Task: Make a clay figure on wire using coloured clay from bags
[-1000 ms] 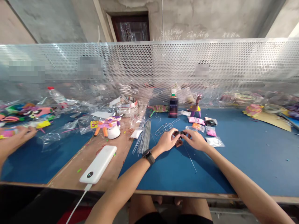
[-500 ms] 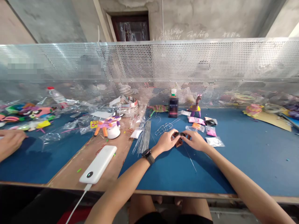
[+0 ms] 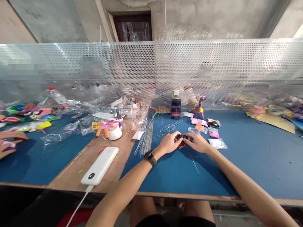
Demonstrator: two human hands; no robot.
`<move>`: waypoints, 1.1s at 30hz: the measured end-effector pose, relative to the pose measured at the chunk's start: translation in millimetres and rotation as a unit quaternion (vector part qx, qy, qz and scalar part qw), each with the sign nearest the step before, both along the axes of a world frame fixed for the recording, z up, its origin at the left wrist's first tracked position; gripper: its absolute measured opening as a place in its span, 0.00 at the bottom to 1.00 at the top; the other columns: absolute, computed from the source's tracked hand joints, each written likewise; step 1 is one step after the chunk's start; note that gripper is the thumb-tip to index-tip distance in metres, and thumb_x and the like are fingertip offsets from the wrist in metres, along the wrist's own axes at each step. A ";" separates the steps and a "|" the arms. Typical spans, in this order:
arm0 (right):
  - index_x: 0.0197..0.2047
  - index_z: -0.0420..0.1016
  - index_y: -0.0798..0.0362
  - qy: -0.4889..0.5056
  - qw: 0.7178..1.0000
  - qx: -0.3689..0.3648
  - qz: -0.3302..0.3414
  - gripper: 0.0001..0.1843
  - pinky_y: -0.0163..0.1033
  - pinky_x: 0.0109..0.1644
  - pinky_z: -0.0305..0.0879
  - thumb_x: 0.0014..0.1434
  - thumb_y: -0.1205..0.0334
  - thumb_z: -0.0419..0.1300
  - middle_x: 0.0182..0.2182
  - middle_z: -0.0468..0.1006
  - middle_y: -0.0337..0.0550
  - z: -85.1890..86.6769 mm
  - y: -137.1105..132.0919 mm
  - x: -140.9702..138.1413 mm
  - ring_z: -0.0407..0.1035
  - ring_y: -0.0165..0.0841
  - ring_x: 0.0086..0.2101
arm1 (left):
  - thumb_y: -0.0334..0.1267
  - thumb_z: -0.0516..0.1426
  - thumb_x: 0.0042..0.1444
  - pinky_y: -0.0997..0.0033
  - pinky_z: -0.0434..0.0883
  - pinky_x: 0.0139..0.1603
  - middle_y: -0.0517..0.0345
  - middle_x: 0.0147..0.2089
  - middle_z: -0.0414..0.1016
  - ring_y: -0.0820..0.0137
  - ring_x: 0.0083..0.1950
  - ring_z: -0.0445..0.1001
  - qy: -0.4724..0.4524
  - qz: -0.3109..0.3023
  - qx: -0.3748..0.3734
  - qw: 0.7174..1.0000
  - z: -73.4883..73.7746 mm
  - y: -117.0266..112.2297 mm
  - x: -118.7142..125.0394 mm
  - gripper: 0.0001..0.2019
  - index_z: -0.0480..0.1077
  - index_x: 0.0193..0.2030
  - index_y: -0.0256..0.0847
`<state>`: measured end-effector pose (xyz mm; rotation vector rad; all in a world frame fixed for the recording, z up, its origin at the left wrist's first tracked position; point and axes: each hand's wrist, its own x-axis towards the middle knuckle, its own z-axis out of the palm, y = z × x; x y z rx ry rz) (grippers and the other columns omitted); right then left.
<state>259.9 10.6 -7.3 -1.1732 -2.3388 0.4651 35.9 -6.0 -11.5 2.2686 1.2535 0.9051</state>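
My left hand and my right hand meet over the blue table top, fingers pinched together on a small dark piece held between them. A thin wire runs from under the hands toward me. My left wrist wears a dark watch. A wire frame lies just behind my left hand, and a bundle of straight wires lies to its left.
Small packets of coloured clay lie behind my right hand. A dark bottle and a clay figure stand by the perforated metal screen. A white power bank rests on a wooden board. Another person's hands work at far left.
My hands stay pinched on the small dark piece with hardly any movement. The other person's hand at far left has drawn back toward the left edge.
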 end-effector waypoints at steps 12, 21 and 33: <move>0.44 0.79 0.50 -0.013 1.000 0.005 0.006 0.17 0.40 0.33 0.64 0.71 0.48 0.55 0.32 0.82 0.45 1.0 -0.6 0.4 0.74 0.36 0.30 | 0.48 0.55 0.69 0.72 0.68 0.34 0.57 0.37 0.84 0.65 0.35 0.81 0.020 0.002 0.000 1.000 1.6 -1.0 0.1 0.13 0.74 0.51 0.46; 0.45 0.80 0.50 -0.023 1.000 0.005 0.004 0.17 0.39 0.34 0.64 0.71 0.48 0.55 0.33 0.83 0.45 -0.2 -0.5 0.5 0.75 0.37 0.31 | 0.49 0.55 0.68 0.72 0.68 0.33 0.57 0.35 0.83 0.64 0.35 0.82 0.026 0.004 -0.002 1.000 0.6 -1.2 0.4 0.13 0.75 0.51 0.46; 0.44 0.79 0.50 -0.030 1.000 0.001 0.005 0.16 0.39 0.34 0.63 0.71 0.49 0.54 0.32 0.82 0.44 0.9 -1.3 0.1 0.74 0.36 0.31 | 0.49 0.55 0.69 0.72 0.67 0.33 0.57 0.36 0.83 0.64 0.34 0.81 0.028 0.000 0.000 1.000 -0.3 -1.1 0.1 0.13 0.75 0.51 0.47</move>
